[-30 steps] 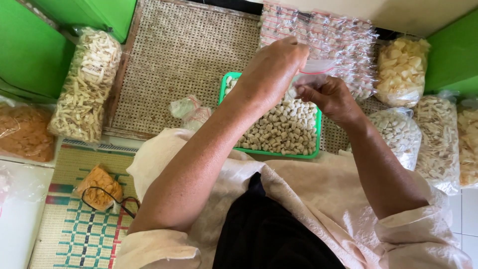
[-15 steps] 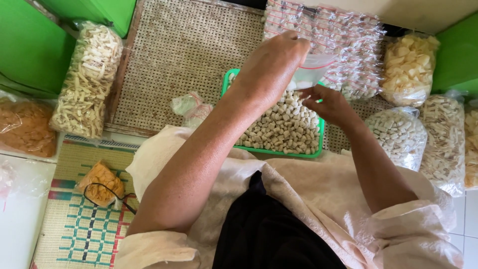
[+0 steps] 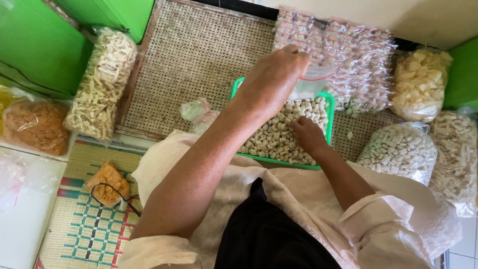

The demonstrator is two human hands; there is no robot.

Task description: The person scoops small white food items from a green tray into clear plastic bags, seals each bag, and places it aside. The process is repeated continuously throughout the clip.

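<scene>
Left hand: the left hand is hovering over the far edge of the green tray, fingers curled down and pinching the mouth of a small clear bag, holding it up and open beside the pile.
Right hand: the right hand is lying palm-down in the tray, fingers bent loosely into the small pale cube snacks; whether any pieces are actually being gripped cannot be told.
Cube snacks: they are sitting heaped in the tray, in the middle of the scene, close in front of the person's lap.
Woven mat: it is carrying the tray, keeping the food off the floor.
Filled packets: they are piling up at the far right, behind the tray.
Large bags: one of strip-shaped crackers is lying at the left, one of pale cubes at the right, both within arm's reach.
</scene>
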